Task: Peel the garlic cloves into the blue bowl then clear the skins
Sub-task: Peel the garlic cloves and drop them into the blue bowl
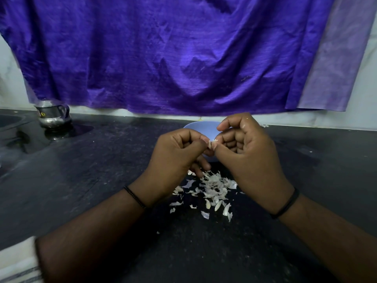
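Pinching a garlic clove [212, 144] between curled fingertips, the left hand [175, 158] and right hand [246, 158] are working above the blue bowl [201, 129] and skins [212, 188].

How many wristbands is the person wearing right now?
2: a black beaded wristband on the left wrist, a plain black band on the right. Neither looks hidden.

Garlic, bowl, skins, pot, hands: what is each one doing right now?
Garlic clove: pinched between both hands, partly skinned.
Blue bowl: upright behind the hands, contents hidden.
Skins: scattered loose on the counter.
Steel pot: upright, lid on.
Left hand: pinching the clove.
Right hand: pinching the clove.
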A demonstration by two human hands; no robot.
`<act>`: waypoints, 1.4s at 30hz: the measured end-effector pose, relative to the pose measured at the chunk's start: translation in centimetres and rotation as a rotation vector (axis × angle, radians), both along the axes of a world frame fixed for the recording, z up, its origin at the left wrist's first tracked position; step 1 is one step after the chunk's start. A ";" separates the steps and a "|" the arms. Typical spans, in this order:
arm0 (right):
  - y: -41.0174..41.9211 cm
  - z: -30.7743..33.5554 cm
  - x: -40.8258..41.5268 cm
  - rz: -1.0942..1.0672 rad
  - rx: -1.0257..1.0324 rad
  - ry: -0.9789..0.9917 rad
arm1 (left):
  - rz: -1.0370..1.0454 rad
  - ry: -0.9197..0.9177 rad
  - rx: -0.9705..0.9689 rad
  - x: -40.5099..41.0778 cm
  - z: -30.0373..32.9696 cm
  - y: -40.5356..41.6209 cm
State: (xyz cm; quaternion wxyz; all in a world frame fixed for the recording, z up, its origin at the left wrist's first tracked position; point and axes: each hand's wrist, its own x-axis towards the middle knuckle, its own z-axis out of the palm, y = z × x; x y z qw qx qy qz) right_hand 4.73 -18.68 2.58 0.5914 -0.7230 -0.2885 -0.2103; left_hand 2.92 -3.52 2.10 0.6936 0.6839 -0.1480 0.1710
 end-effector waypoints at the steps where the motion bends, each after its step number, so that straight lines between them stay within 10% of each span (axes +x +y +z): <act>1: 0.0 0.0 0.1 -0.006 0.008 0.009 | -0.002 0.010 -0.015 0.0 0.0 0.0; 42: 0.1 -0.4 -0.1 -0.046 -0.028 -0.032 | 0.009 0.105 -0.043 -0.4 0.1 0.4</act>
